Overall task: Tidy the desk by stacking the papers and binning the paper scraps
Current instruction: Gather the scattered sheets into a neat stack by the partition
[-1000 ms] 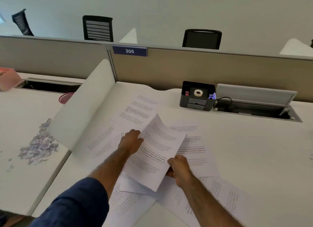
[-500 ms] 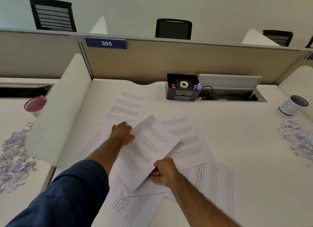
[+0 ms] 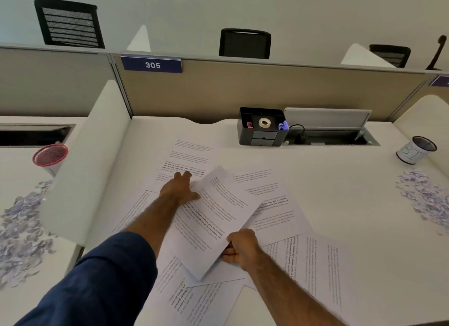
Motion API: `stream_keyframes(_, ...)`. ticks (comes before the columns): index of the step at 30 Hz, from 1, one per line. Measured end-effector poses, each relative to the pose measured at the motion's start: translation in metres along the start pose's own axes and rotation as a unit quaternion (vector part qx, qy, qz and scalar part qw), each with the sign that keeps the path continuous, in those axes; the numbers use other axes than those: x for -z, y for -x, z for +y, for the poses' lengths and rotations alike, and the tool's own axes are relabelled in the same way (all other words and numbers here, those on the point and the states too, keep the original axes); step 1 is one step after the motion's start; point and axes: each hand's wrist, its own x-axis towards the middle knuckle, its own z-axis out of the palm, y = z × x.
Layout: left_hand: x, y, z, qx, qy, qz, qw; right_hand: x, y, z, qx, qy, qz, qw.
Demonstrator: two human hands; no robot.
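Several printed sheets lie scattered and overlapping on the white desk [image 3: 340, 192]. My right hand [image 3: 240, 249] grips the near corner of a small bundle of sheets [image 3: 218, 218], which is lifted and tilted above the others. My left hand [image 3: 178, 187] lies with straight fingers on the far sheet [image 3: 189, 155], its thumb against the bundle's left edge. More sheets lie at the right [image 3: 267, 192], the near right [image 3: 320, 265], the front [image 3: 194, 301] and the left [image 3: 131, 211]. One pile of paper scraps [image 3: 422, 197] sits at the far right, another [image 3: 21, 228] on the neighbouring desk to the left.
A white cup with a dark rim [image 3: 416, 149] stands behind the right scraps. A red mesh cup [image 3: 49, 155] stands on the left desk, beyond a white divider [image 3: 87, 167]. At the back are a black organizer with tape [image 3: 262, 126] and an open cable tray [image 3: 328, 131].
My view has swung right and the right scraps and cup came into sight. My left hand left the bundle's edge and reached forward onto the far sheet. My right hand kept its grip.
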Motion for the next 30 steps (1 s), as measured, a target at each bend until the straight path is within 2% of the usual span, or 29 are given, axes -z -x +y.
stream_keyframes(4,0.018,-0.005,-0.005,-0.002,0.048,-0.059,0.997,0.002,0.003,-0.001,0.018,-0.015,-0.003,1.000)
stream_keyframes(7,0.027,0.002,-0.010,-0.010,0.096,-0.070,0.993,0.007,0.001,-0.004,0.042,-0.016,-0.012,0.999)
stream_keyframes(10,0.034,0.017,-0.016,0.002,0.173,-0.074,0.982,0.017,-0.006,-0.012,0.108,0.048,0.024,0.993)
stream_keyframes(12,0.033,0.034,-0.020,0.027,0.303,-0.059,0.951,0.026,-0.011,-0.019,0.154,0.080,0.049,0.984)
stream_keyframes(14,0.018,0.059,-0.020,0.053,0.432,-0.035,0.900,0.036,-0.015,-0.027,0.197,0.113,0.077,0.971)
stream_keyframes(16,-0.007,0.080,-0.017,0.095,0.498,0.000,0.862,0.047,-0.019,-0.036,0.232,0.174,0.111,0.951)
stream_keyframes(18,-0.032,0.093,-0.012,0.134,0.517,0.024,0.845,0.055,-0.023,-0.042,0.250,0.222,0.123,0.934)
stream_keyframes(20,-0.050,0.103,-0.003,0.159,0.499,0.035,0.851,0.059,-0.030,-0.042,0.252,0.247,0.119,0.928)
stream_keyframes(22,-0.063,0.110,0.003,0.165,0.432,0.046,0.886,0.061,-0.036,-0.041,0.248,0.272,0.127,0.921)
stream_keyframes(26,-0.073,0.124,0.016,0.158,0.172,0.091,0.968,0.061,-0.043,-0.036,0.248,0.327,0.158,0.898)
stream_keyframes(28,-0.074,0.127,0.023,0.156,0.096,0.094,0.979,0.059,-0.044,-0.033,0.238,0.346,0.167,0.892)
stream_keyframes(30,-0.076,0.126,0.029,0.157,0.081,0.086,0.980,0.056,-0.045,-0.031,0.230,0.358,0.162,0.891)
